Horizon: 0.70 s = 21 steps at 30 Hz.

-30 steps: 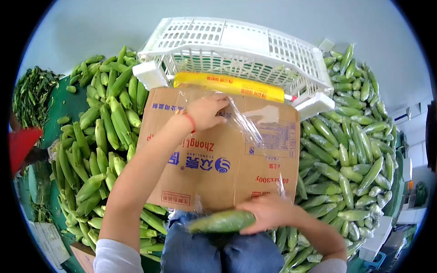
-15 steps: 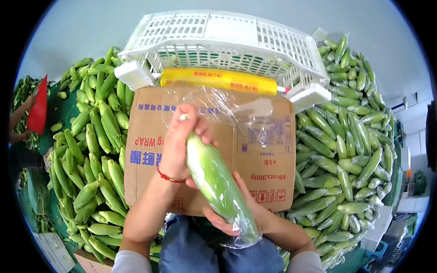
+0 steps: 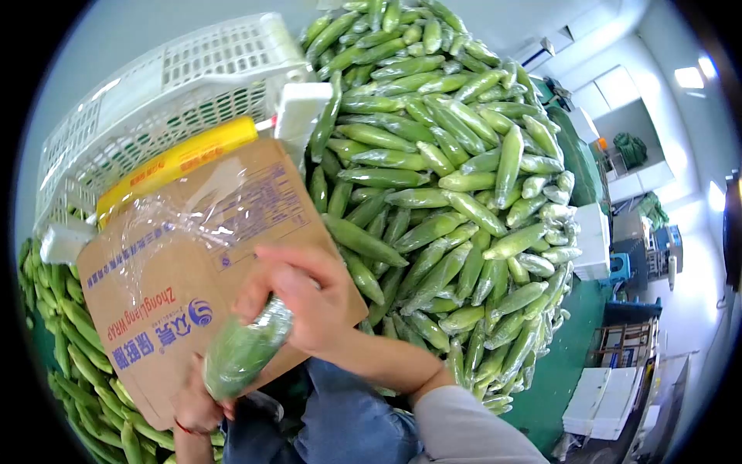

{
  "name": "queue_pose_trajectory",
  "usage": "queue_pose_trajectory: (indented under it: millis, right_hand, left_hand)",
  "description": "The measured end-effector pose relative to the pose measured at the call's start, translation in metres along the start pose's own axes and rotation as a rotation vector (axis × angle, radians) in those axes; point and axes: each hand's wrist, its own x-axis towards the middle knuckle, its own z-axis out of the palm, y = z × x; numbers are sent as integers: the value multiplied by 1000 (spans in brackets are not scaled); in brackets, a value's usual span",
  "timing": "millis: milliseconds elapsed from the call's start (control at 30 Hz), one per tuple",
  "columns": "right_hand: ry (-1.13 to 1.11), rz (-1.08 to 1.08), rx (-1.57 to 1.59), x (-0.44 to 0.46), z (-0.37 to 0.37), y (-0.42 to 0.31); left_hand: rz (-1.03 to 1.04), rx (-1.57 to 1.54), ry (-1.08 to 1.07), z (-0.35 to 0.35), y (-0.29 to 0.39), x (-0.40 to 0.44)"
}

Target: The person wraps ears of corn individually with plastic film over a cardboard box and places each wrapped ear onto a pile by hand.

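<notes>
A green ear of corn (image 3: 243,352) in its husk, wrapped in shiny clear film, is held at a tilt over the front of a cardboard box. My right hand (image 3: 301,298) has its fingers curled round the upper right end. At the lower left end is my left hand (image 3: 197,398), with a red cord at the wrist; it grips the ear, its fingers partly hidden behind it. A loose sheet of clear film (image 3: 158,232) lies crumpled on the cardboard box (image 3: 255,178), below the yellow film roll (image 3: 182,158).
Behind the roll, a white plastic crate (image 3: 209,58) stands on its side. Film-wrapped corn ears (image 3: 456,201) are heaped on the right. Unwrapped ears (image 3: 77,332) lie at the left. Green floor (image 3: 553,371), white panels (image 3: 607,402) and shelving show at far right.
The view has swung right toward the wrapped heap. The ear has turned over between my hands: my right hand now holds the upper end, and my left has moved down to the lower end.
</notes>
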Motion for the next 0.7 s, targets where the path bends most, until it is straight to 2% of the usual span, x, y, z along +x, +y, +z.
queue_pose_trajectory:
  millis: [33, 67, 100, 200, 233, 267, 300, 333, 400, 433, 467, 500, 567, 633, 667, 700]
  right_hand:
    - [5, 22, 39, 3, -3, 1]
    - [15, 44, 77, 5, -8, 0]
    - [35, 67, 116, 6, -14, -1]
    - [330, -45, 339, 12, -24, -12]
    - [418, -86, 416, 15, -24, -16]
    - [418, -80, 370, 4, -17, -19]
    - [402, -25, 194, -19, -16, -1]
    - [390, 30, 16, -47, -22, 30]
    - [414, 202, -182, -79, -71, 53]
    - [566, 247, -182, -79, -92, 21]
    - [723, 288, -172, -79, -114, -11]
    - [878, 322, -156, -79, -135, -42]
    - [1208, 130, -322, -95, -207, -96]
    - [1160, -12, -501, -104, -296, -178]
    - [1242, -150, -424, -94, -328, -220]
    - [1347, -175, -756, -91, -366, -254]
  left_hand:
    - [3, 63, 65, 26, -3, -6]
    - [-13, -41, -206, -6, -8, -1]
    - [177, 254, -172, 7, 2, -2]
    - [749, 1088, -33, 46, 28, -29]
    - [848, 1233, -24, 55, 30, -21]
    - [955, 1377, -15, 66, 32, -8]
    - [1063, 1523, -10, 78, 36, 4]
    - [939, 1518, 10, 108, 36, 7]
    - [1010, 1732, -207, 145, 47, 12]
    - [1056, 1818, -295, 155, 50, 14]
    - [1222, 1861, -332, 152, 54, 14]
    - [1187, 1815, -223, 140, 53, 12]
    - [1094, 1729, -29, 96, 42, 6]
    - [998, 1656, 64, 56, 34, -1]
    - [945, 1619, 107, 38, 29, -4]
    - [959, 1615, 164, 23, 23, -4]
